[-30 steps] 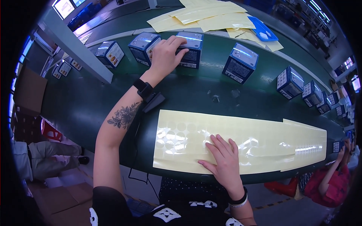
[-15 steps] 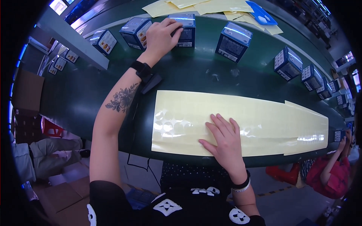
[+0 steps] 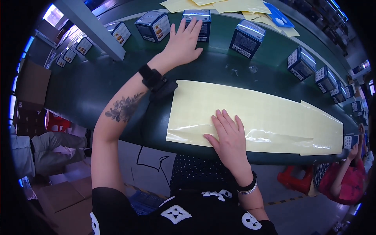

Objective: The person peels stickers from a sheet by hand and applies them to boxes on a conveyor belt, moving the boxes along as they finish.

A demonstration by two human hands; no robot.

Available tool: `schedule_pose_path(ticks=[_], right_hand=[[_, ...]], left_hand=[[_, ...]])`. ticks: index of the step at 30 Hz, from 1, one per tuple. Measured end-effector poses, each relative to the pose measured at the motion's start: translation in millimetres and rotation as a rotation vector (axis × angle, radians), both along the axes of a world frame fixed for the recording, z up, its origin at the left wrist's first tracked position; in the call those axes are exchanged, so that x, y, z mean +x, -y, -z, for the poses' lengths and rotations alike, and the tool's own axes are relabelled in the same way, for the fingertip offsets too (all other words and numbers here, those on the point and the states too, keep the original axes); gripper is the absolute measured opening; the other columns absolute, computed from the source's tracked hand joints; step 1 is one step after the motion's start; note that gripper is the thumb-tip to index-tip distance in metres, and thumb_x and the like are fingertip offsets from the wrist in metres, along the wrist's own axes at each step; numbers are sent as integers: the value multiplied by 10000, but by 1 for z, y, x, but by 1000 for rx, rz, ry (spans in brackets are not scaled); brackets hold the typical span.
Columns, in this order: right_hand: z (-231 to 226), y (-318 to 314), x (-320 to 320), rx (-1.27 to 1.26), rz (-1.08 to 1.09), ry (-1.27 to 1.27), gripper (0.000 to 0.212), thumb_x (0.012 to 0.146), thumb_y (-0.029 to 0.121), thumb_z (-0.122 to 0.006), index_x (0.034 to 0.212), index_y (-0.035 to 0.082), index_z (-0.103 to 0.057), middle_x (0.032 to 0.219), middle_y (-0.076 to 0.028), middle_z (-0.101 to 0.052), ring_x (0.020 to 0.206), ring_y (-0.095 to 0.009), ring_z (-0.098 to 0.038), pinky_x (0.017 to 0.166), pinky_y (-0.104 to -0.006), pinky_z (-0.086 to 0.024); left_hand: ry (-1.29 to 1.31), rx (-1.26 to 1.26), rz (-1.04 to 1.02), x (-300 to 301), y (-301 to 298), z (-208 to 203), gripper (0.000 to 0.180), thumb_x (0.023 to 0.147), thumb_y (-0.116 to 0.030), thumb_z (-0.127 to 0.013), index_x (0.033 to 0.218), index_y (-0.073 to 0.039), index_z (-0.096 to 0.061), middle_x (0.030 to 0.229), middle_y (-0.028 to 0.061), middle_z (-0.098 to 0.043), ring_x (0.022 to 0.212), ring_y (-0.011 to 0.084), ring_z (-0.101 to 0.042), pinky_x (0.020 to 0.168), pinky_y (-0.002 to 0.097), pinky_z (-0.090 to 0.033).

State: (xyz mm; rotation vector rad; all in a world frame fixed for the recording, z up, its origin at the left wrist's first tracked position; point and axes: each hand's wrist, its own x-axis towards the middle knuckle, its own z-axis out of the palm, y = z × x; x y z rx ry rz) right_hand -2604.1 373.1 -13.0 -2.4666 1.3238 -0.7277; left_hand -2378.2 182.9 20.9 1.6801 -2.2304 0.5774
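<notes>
My left hand (image 3: 181, 46) reaches out over the green belt with its fingers spread. Its fingertips overlap the front of a blue carton (image 3: 197, 15); whether they touch it I cannot tell. A black watch-like band circles that wrist. Nearer to me, a pale yellow sheet (image 3: 270, 117) with a faint grid of round shapes lies lengthwise, overlapping another sheet at its right end. On it rests my right hand (image 3: 232, 143), palm down with fingers stretched out and nothing held.
More blue cartons stand along the belt, one (image 3: 152, 26) left of my left hand and another (image 3: 246, 38) to its right. Beyond lie loose yellow sheets (image 3: 239, 6) and a blue tray (image 3: 280, 16). A grey post (image 3: 92, 29) rises at left. A person in red (image 3: 344, 180) works at far right.
My left hand's fingers have gone from curled at the carton's top to spread in front of it. The whole view has shifted slightly. My right hand stays flat on the sheet.
</notes>
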Motion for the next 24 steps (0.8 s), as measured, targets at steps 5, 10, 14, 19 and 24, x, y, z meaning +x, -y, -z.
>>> schedule_pose_path(ticks=[5,10,14,19,24], right_hand=[[4,0,-12,39,17,29,459,806,240,-748,1189,19,-622,1273,-140,-612,1244,-274,-535,1084,-469,-336],[6,0,-11,25,-9,94,428,784,224,-768,1142,25,-648,1217,-126,-647,1211,-274,-562,1073,-469,-346],[11,3,-14,3,5,129,401,771,216,-778,1108,33,-663,1173,-117,-668,1188,-271,-579,1066,-466,-354],[6,-2,-21,-2,32,139,385,767,220,-781,1090,43,-667,1158,-111,-673,1183,-260,-584,1059,-459,-365],[19,2,-27,-11,37,118,389,780,242,-769,1099,48,-659,1180,-102,-662,1202,-247,-571,1057,-453,-370]], left_hand=[[-161,566,446,-32,-126,-23,422,876,-218,-652,1240,-17,-586,1368,173,-531,1330,305,-450,1133,484,-299],[-210,571,525,-40,-179,4,322,828,-165,-694,1096,7,-648,1205,154,-632,1204,306,-564,1028,424,-444],[-262,418,522,-48,-181,15,272,800,-114,-704,1036,17,-670,1122,149,-666,1108,301,-626,945,401,-513],[-282,300,577,-59,-188,13,266,763,-65,-702,1011,31,-682,1052,152,-685,1003,305,-676,857,392,-568],[-208,211,634,-62,-194,25,284,724,-28,-696,1000,37,-681,1025,149,-687,975,299,-684,845,417,-574]])
